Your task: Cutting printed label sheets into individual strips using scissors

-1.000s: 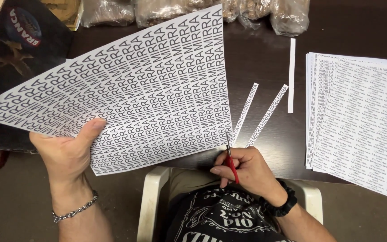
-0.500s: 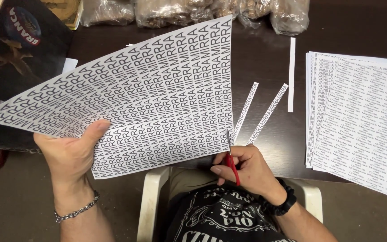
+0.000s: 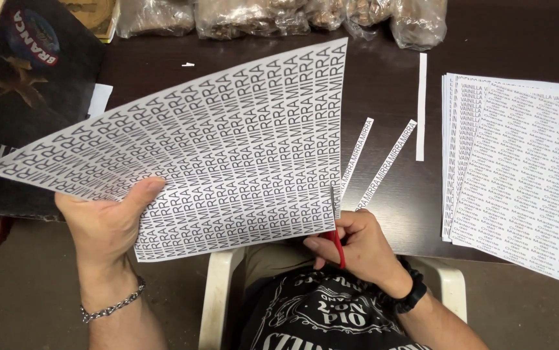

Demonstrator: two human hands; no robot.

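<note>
My left hand [image 3: 107, 223] grips the lower left edge of a white sheet [image 3: 221, 149] printed with rows of repeated black words, held up over the dark table [image 3: 383, 78]. My right hand [image 3: 357, 249] holds red-handled scissors [image 3: 336, 236] whose blades point up into the sheet's lower right edge. Two narrow cut strips [image 3: 386, 165] lie on the table just right of the sheet. A third, blank strip [image 3: 421, 107] lies farther right.
A stack of printed sheets [image 3: 519, 175] lies at the right. Clear bags with brown contents [image 3: 279, 14] line the table's far edge. A dark printed box [image 3: 20, 97] sits at the left. A white plastic chair [image 3: 218, 298] shows below, between my arms.
The sheet has shifted slightly right and up. My right hand with the scissors has stayed at the sheet's lower right edge.
</note>
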